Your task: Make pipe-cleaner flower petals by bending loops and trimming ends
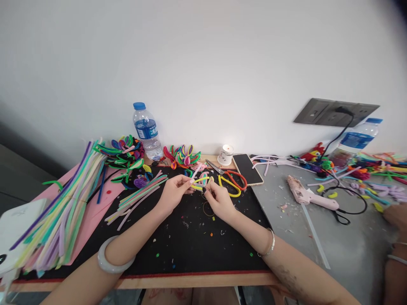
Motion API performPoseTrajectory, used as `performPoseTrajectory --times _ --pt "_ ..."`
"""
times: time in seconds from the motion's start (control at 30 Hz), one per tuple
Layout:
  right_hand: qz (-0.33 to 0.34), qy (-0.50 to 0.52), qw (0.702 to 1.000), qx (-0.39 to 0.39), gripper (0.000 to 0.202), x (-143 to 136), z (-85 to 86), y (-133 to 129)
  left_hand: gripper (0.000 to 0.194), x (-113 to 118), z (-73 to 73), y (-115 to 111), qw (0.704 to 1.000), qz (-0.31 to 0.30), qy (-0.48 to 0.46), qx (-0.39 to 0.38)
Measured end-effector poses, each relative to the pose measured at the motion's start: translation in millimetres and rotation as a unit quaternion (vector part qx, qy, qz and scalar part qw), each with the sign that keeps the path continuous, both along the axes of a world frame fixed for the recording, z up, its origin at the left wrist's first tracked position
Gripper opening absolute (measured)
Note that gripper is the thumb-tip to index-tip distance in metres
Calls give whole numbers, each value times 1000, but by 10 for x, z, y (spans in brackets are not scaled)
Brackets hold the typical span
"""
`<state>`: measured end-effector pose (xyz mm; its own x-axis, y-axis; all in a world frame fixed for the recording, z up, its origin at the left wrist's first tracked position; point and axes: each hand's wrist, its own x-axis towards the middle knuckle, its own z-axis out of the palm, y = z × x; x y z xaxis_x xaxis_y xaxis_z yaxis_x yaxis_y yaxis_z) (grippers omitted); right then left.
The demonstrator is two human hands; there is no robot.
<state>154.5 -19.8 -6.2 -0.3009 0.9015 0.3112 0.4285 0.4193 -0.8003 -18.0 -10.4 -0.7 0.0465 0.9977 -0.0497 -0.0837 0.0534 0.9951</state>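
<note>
My left hand [178,190] and my right hand [218,198] meet above the black mat [190,250]. Both have their fingertips pinched on a yellow pipe cleaner [199,186], which seems bent, with a paler strand beside it. Just behind my right hand lie scissors [233,178] with red and yellow handles. Left of my left hand is a small bunch of pastel pipe cleaners [138,199]. A pink and green pipe cleaner piece [203,173] lies behind my fingers, partly hidden.
A large pipe cleaner bundle [68,203] covers the pink sheet [106,199]. Along the wall stand a water bottle [147,131], colourful pipe cleaner flowers [182,156], a white paper cup [225,155] and a phone [248,169]. A glue gun [313,198] lies right, near another person's hand [396,218].
</note>
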Motion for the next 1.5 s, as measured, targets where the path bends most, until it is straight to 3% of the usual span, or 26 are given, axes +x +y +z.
performPoseTrajectory --times 0.27,0.5,0.77,1.1,1.33,1.43,1.5 --pt "-75 62 995 -24 21 52 -84 125 25 -23 6 42 999 -37 27 23" --pt "-59 76 995 -29 23 54 -77 126 25 -49 43 48 998 -28 42 35" --pt "-23 152 984 -96 22 45 -136 169 21 -59 27 45 997 -55 53 32" --pt "-9 180 980 -90 23 76 -118 175 22 -52 47 34 994 -77 53 48" --pt "24 267 951 -154 16 78 -72 176 25 -62 -1 46 999 8 -35 -6" --pt "63 256 947 -182 29 -4 -72 116 27 -19 4 3 998 14 -65 -12" --pt "73 264 936 -222 26 -57 -66 68 27 22 18 -33 998 12 -66 -17"
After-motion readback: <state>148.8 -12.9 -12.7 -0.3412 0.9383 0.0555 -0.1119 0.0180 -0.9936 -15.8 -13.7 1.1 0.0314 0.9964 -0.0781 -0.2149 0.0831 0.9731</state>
